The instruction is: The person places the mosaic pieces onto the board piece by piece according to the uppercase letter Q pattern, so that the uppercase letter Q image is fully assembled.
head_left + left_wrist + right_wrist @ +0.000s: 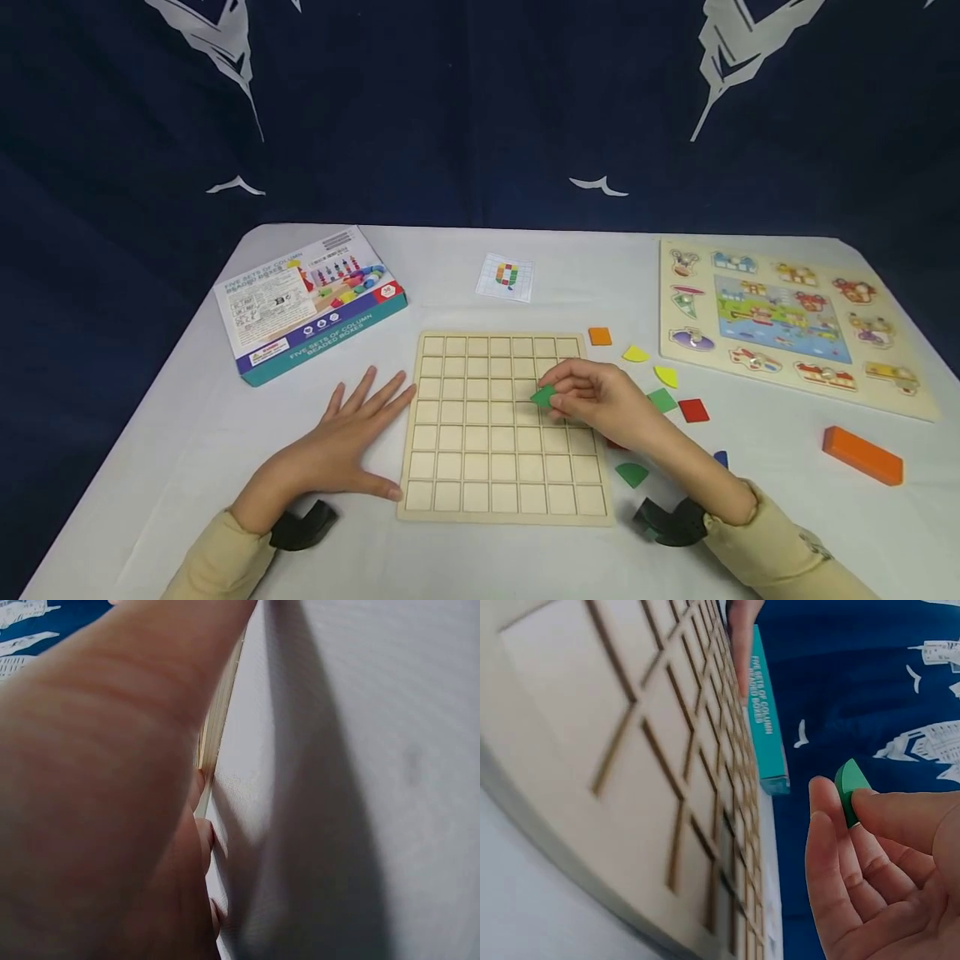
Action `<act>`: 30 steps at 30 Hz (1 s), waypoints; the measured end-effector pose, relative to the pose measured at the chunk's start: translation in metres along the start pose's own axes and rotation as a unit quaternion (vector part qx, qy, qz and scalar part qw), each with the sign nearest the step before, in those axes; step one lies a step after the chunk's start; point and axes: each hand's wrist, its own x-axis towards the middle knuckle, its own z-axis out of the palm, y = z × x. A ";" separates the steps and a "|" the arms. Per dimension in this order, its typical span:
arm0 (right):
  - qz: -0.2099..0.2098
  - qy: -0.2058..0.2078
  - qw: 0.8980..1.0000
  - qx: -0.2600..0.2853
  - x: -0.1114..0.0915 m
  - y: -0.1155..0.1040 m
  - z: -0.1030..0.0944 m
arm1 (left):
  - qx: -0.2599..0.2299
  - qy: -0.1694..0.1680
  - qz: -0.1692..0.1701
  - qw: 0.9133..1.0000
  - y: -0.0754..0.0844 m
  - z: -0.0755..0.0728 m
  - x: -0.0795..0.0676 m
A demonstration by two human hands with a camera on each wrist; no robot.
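A wooden grid board (502,425) with square cells lies in the middle of the white table. Over its right part my right hand (600,400) pinches a green quarter-circle tile (542,396) between thumb and fingers; the right wrist view shows the tile (851,787) held up beside the board. My left hand (345,446) rests with fingers spread at the board's left edge, thumb by its lower left corner. To the right of the board lie an orange square tile (600,336), yellow quarter-circles (665,377), a green square (662,400), a red square (693,410) and a green quarter-circle (632,474).
Behind the board lies a small pattern card (505,277). A teal and white box (315,304) stands at the back left. A picture puzzle board (795,325) occupies the back right, with an orange block (862,456) in front. A blue tile (721,458) shows beside my right forearm.
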 end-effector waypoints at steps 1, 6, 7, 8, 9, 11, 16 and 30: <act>0.003 0.000 1.000 -0.003 0.001 0.001 0.001 | 0.001 0.001 0.001 1.000 0.000 0.000 0.001; 0.008 -0.004 1.000 -0.025 0.001 0.006 0.007 | 0.001 0.004 0.001 1.000 0.000 -0.001 0.001; 0.009 -0.007 0.999 -0.031 0.000 0.007 0.008 | 0.000 0.002 0.001 1.000 0.001 0.000 0.000; 0.009 -0.009 0.999 -0.038 -0.001 0.009 0.009 | -0.002 0.000 0.000 1.000 0.001 0.000 0.000; 0.007 -0.012 0.999 -0.043 -0.002 0.010 0.010 | -0.003 -0.001 -0.001 1.000 0.001 0.001 0.000; -0.001 -0.017 0.998 -0.065 -0.003 0.012 0.012 | -0.002 -0.004 -0.003 1.000 0.001 0.001 -0.001; -0.018 -0.034 0.991 -0.132 -0.003 0.016 0.017 | 0.000 0.001 -0.003 1.000 0.001 0.001 0.000; -0.040 -0.030 0.983 -0.178 -0.004 0.017 0.025 | 0.001 0.000 -0.006 1.000 0.001 0.001 0.000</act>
